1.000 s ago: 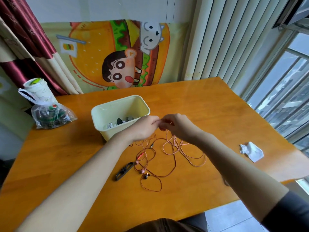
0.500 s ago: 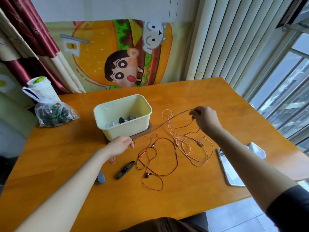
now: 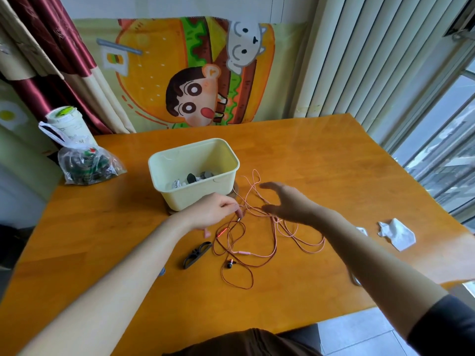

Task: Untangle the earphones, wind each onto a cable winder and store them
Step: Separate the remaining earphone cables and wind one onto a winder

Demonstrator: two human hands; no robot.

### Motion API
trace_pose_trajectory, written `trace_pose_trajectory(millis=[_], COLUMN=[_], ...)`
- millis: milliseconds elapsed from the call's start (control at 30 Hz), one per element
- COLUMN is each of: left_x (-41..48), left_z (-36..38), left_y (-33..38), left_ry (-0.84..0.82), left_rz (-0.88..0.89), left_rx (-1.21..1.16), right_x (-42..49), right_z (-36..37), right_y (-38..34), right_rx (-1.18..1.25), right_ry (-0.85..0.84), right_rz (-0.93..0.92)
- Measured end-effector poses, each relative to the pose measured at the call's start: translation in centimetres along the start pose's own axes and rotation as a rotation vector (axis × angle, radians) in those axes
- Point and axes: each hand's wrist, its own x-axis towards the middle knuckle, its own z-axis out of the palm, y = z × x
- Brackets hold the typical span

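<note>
A single head-worn wide-angle view (no second camera) looks forward and down, close over the table (image 3: 308, 155).

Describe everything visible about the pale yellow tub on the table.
The pale yellow tub is rectangular with rounded corners, a thick rim and no lid; it looks like smooth plastic. It stands upright on the wooden table, on a dark mat peeking out beneath. A few small dark and white items lie inside, too small to identify. The left hand is in front of it; contact is unclear.
</note>
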Motion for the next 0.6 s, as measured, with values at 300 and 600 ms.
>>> trace_pose_trajectory(millis=[300, 600], left_x=[-0.8, -2.7], left_z=[0.2, 3.3], left_y=[-2.0, -15.4], left_ry=[0.171, 0.536], left_rz=[-0.064, -0.585], left_rx=[0.085, 0.062], right_x=[1.1, 3.1], right_z=[4.7, 6.9], right_y=[-4.5, -4.1], right_rx=[0.135, 0.169], right_ry=[-0.027, -0.081], right_rz=[-0.218, 0.022])
